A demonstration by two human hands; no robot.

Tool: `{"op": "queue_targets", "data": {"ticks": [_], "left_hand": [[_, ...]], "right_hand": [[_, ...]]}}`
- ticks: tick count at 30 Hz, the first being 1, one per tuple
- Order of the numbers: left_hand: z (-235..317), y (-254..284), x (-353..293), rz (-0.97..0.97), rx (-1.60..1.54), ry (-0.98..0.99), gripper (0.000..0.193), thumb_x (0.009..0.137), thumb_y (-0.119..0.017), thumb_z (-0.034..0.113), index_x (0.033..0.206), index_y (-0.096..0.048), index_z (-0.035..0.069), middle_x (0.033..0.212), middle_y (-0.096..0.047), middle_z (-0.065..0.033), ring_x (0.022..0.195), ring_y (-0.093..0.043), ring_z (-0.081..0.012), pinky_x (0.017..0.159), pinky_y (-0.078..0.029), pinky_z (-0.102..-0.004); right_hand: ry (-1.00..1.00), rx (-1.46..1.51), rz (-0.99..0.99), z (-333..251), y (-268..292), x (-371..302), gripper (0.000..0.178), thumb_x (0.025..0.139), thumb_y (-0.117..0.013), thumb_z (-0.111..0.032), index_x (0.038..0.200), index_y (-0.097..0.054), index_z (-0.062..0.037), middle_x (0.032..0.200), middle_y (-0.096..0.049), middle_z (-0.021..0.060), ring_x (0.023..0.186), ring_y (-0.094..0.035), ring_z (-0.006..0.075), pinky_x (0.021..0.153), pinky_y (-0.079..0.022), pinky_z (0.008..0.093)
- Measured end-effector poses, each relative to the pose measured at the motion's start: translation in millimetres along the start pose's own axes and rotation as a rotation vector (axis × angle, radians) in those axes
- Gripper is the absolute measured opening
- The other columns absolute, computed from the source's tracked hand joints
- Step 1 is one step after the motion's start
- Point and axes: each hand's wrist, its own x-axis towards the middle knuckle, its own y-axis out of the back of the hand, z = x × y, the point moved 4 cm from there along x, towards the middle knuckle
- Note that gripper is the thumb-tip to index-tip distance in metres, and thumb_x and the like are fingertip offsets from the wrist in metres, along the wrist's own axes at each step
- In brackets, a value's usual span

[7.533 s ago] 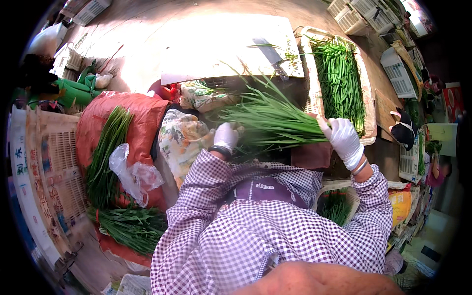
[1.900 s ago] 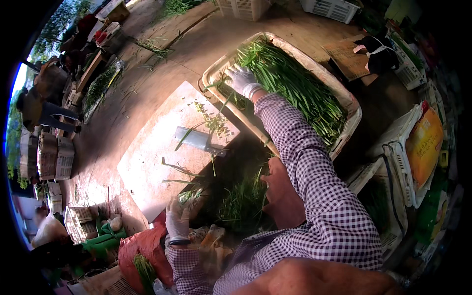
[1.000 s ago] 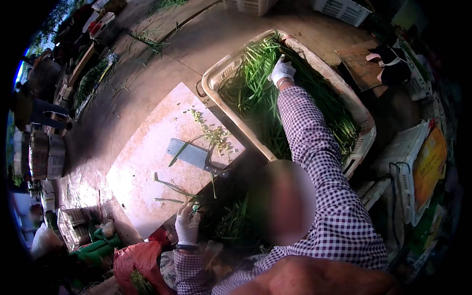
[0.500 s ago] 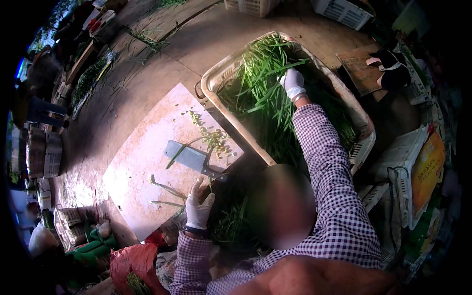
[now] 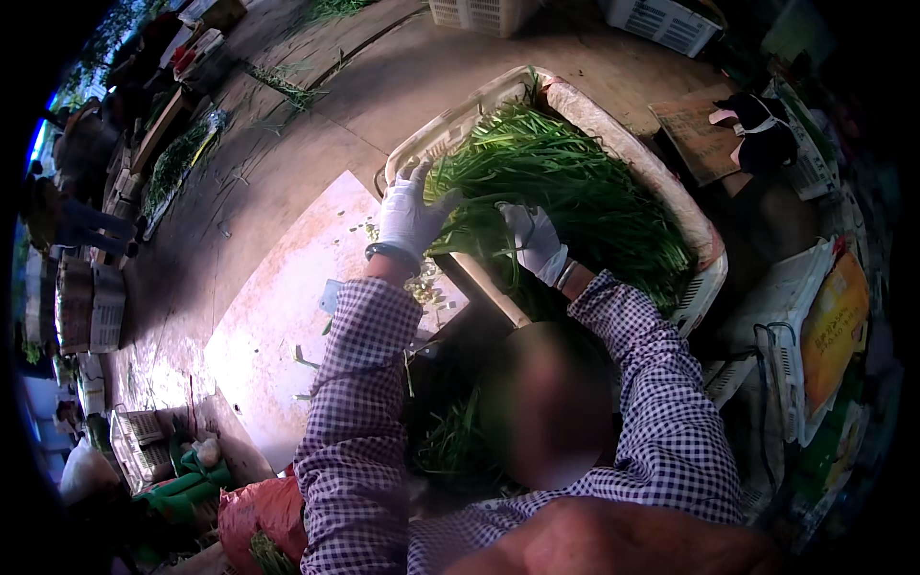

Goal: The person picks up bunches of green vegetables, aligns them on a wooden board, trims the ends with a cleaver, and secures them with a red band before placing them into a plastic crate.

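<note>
A pale plastic crate holds a thick heap of long, flat green leaves. Its near left rim is where my white-gloved left hand is, fingers spread and thumb apart, against the ends of the leaves. Inside the crate my gloved right hand is closed round some leaves close to the near side; its fingertips are partly hidden. Left of the crate lies a white board with small pale cut pieces on it. The cleaver there is mostly covered by my left forearm.
A red sack stands at the lower left, near green bundles. White crates and a brown cardboard sheet are on the right. More greens lie along the floor at the far left.
My left hand has moved from beside the cleaver's handle up to the crate's left rim. My right hand has drawn back toward me, and the raised leaves now lie lower.
</note>
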Motion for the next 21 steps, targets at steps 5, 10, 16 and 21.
{"op": "queue_targets", "data": {"ticks": [5, 10, 16, 21], "left_hand": [[3.6, -26.0, -9.3, -0.235, 0.142, 0.195, 0.060, 0.075, -0.075, 0.030, 0.125, -0.055, 0.003, 0.130, -0.050, -0.0209, 0.116, -0.052, -0.0342, 0.097, -0.044, -0.0394], [-16.7, -39.1, -25.8, -0.214, -0.050, 0.264, 0.054, 0.073, -0.075, 0.026, 0.120, -0.060, 0.004, 0.129, -0.052, -0.0184, 0.116, -0.053, -0.0333, 0.097, -0.043, -0.0382], [-12.9, -51.8, -35.2, 0.074, -0.058, 0.222, 0.068, 0.069, -0.078, 0.024, 0.128, -0.050, 0.002, 0.130, -0.048, -0.0196, 0.120, -0.046, -0.0360, 0.102, -0.039, -0.0396], [-1.0, -52.2, -87.1, 0.649, -0.103, 0.475, 0.094, 0.063, -0.085, 0.016, 0.138, -0.032, -0.004, 0.133, -0.041, -0.0221, 0.122, -0.043, -0.0332, 0.103, -0.036, -0.0394]], "right_hand": [[0.123, -0.776, -0.367, -9.3, 17.7, 8.5, 0.073, 0.070, -0.067, -0.023, 0.134, -0.041, -0.0002, 0.124, -0.056, 0.0179, 0.107, -0.058, 0.0324, 0.093, -0.044, 0.0407], [-0.047, -0.170, -0.388, -16.5, 71.3, 92.2, 0.032, 0.077, -0.064, -0.023, 0.103, -0.067, -0.0049, 0.092, -0.068, 0.0171, 0.087, -0.066, 0.0305, 0.076, -0.051, 0.0369], [0.029, -0.225, -0.186, 72.4, -30.4, 203.3, 0.032, 0.093, -0.046, -0.029, 0.098, -0.063, -0.0020, 0.097, -0.065, 0.0237, 0.092, -0.062, 0.0396, 0.077, -0.049, 0.0441], [-0.208, -0.480, -0.388, 57.8, -72.6, 206.0, 0.038, 0.094, -0.043, -0.031, 0.105, -0.062, -0.0011, 0.106, -0.064, 0.0193, 0.097, -0.062, 0.0362, 0.082, -0.048, 0.0451]]}}
